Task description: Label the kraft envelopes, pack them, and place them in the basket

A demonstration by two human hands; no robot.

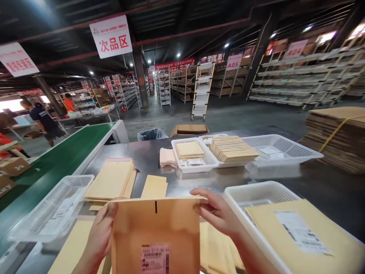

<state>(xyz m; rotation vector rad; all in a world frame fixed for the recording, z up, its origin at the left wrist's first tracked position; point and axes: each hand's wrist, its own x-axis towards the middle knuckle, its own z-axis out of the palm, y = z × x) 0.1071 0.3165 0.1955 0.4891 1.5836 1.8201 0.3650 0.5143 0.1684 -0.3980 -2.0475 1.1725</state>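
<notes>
A kraft padded envelope stands upright in front of me, a printed label on its face and a short black mark near its top edge. My left hand grips its upper left corner, thumb on the near side. At the upper right corner, my right hand pinches the top edge between thumb and fingers. Beneath and behind it lie more yellow envelopes, partly hidden. Just right of my right hand, a large labelled envelope rests across a white basket.
A stack of envelopes and a white basket lie left, beside a green conveyor belt. More white baskets with envelopes stand at the back. Flattened cardboard is piled right. A person is beyond the belt.
</notes>
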